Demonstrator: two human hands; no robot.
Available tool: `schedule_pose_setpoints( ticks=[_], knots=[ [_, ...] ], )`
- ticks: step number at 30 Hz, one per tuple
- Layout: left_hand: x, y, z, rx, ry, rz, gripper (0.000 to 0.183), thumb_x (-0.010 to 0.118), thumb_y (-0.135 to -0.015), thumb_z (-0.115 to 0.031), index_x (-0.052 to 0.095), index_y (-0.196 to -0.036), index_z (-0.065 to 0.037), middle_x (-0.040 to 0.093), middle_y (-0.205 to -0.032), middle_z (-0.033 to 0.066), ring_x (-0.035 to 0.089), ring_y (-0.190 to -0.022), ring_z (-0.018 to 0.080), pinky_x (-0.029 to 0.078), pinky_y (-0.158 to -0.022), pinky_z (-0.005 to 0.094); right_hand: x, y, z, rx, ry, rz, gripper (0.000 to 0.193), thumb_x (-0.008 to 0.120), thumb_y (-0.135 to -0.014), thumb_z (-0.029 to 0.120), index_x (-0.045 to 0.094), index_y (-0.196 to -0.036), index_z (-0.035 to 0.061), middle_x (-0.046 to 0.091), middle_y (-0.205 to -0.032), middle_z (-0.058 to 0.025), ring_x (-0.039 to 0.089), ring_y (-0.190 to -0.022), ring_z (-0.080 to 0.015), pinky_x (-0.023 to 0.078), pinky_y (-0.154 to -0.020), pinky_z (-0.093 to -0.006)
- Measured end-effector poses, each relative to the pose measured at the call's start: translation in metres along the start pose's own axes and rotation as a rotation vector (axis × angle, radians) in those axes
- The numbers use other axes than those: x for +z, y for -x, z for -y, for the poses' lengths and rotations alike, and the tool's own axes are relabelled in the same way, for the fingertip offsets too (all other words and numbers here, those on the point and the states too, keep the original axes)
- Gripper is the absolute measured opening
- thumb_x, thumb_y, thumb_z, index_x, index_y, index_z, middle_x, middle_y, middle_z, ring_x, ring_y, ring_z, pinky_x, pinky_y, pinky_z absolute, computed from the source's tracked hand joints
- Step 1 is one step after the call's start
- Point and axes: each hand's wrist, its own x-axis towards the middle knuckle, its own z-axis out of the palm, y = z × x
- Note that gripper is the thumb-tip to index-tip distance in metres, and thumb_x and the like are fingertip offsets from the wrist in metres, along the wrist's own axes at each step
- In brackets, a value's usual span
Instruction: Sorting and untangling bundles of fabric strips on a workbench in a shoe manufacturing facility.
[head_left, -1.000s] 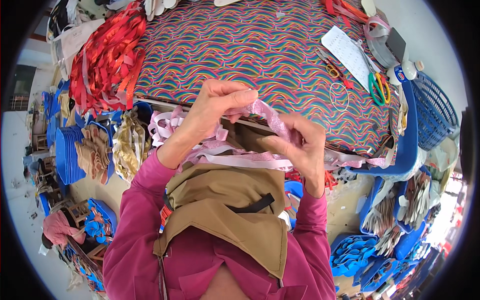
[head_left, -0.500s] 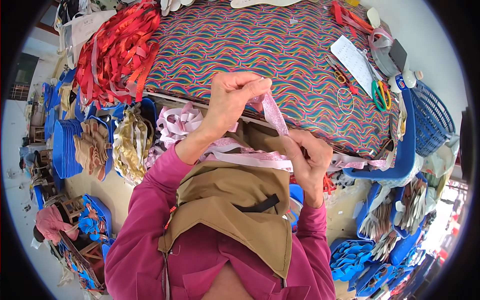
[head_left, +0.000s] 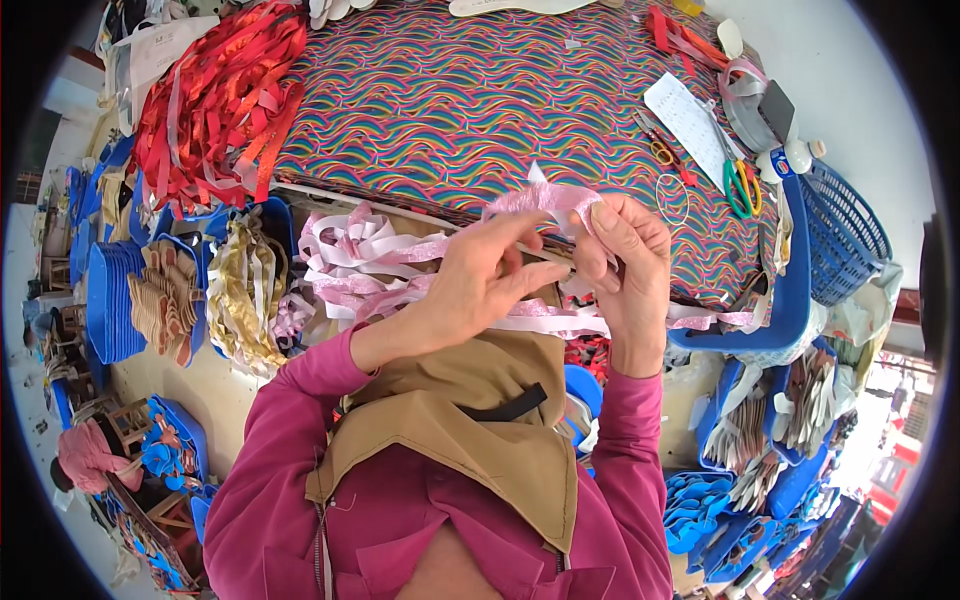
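My right hand [head_left: 632,262] is closed, pinching a glittery pink strip [head_left: 535,200] between thumb and fingers above the table's near edge. The strip arches to the left, and a pale pointed end stands up from it. Just below that arch is my left hand [head_left: 488,272], its thumb and fingers apart with nothing visible between them. Beneath both hands, a bundle of pink and white strips [head_left: 365,250] trails along the table's near side. More of the strip [head_left: 710,318] shows to the right of my right wrist. A brown apron [head_left: 460,385] covers my front.
The table has a wavy multicoloured cover [head_left: 440,110]. Red strips [head_left: 225,110] heap at its left. Green-and-yellow-handled scissors [head_left: 742,190], a paper sheet [head_left: 685,125] and a white bottle [head_left: 795,158] lie right, near a blue basket [head_left: 845,235]. Gold strips [head_left: 245,290] hang on the left.
My left hand has let go of the strip and come down, its fingers opening. My right hand has risen slightly with the strip, which now arches leftward from it.
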Motion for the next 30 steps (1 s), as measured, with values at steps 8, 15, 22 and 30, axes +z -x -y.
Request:
schedule_pose_setpoints(
  ticks=[8, 15, 22, 30],
  knots=[
    [-0.004, -0.022, 0.022, -0.234, 0.65, 0.11, 0.01, 0.066, -0.087, -0.004, 0.069, -0.096, -0.001, 0.059, -0.081, -0.0012, 0.044, -0.062, 0.0078, 0.031, -0.056, 0.0208, -0.002, 0.003, -0.003, 0.122, -0.195, 0.136, 0.016, 0.055, -0.096, 0.01, 0.064, -0.093, -0.003, 0.054, -0.057, -0.0008, 0.03, -0.042, -0.0016, 0.019, -0.039, -0.0163],
    [-0.04, -0.006, 0.029, -0.049, 0.31, 0.326, 0.009, 0.062, -0.088, -0.004, 0.069, -0.09, 0.001, 0.06, -0.093, 0.0004, 0.048, -0.077, 0.0099, 0.033, -0.066, 0.0225, -0.034, -0.028, 0.0, -0.014, -0.537, 0.07, 0.015, 0.046, -0.099, 0.006, 0.055, -0.104, -0.0038, 0.041, -0.06, 0.0047, 0.028, -0.043, -0.0009, 0.021, -0.038, -0.0183],
    [-0.11, 0.024, 0.015, -0.232, 0.306, 0.299, 0.007, 0.067, -0.079, -0.004, 0.07, -0.084, 0.001, 0.061, -0.102, 0.0074, 0.054, -0.088, 0.0191, 0.038, -0.077, 0.0276, -0.091, -0.063, 0.017, -0.134, -0.628, 0.213, 0.016, 0.037, -0.102, 0.002, 0.047, -0.112, -0.0051, 0.038, -0.066, 0.0036, 0.029, -0.046, -0.0027, 0.024, -0.04, -0.0191],
    [-0.214, 0.061, 0.02, 0.178, 0.729, -0.087, 0.017, 0.067, -0.079, -0.019, 0.072, -0.082, -0.003, 0.061, -0.102, 0.0158, 0.055, -0.097, 0.0322, 0.04, -0.094, 0.0448, -0.155, -0.088, 0.015, -0.235, -0.687, 0.076, 0.015, 0.038, -0.104, 0.002, 0.047, -0.114, -0.0035, 0.037, -0.066, 0.0033, 0.029, -0.048, -0.0031, 0.024, -0.042, -0.0182]
  ],
)
